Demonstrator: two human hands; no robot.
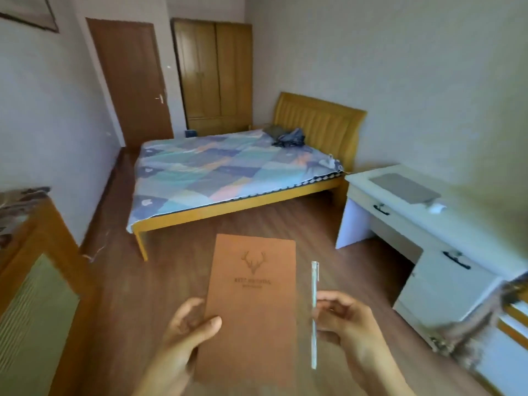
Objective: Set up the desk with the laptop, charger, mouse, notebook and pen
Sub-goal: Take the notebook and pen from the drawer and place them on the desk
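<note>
The left hand (185,332) gripped the brown notebook (251,307) at its lower left edge, with the thumb pressed on the front cover and the other fingers (183,310) curled behind it. The notebook was held upright before the person, above the wooden floor (328,224); its cover bore a deer-head emblem and a line of lettering too blurred to read.

The right hand (345,318) held the pen (314,312) near its middle, the fingers closed around the barrel. The pen stood almost vertical, just beside the right edge of the notebook and apart from it.

The white bench (468,224) stood well apart, at the right against the wall. On it lay the closed grey laptop (404,187), with the white mouse (436,208) just beside its near right corner. The charger could not be made out.

A bed (228,172) with a patchwork cover stood beyond the notebook, its headboard against the wall, next to the bench.
</note>
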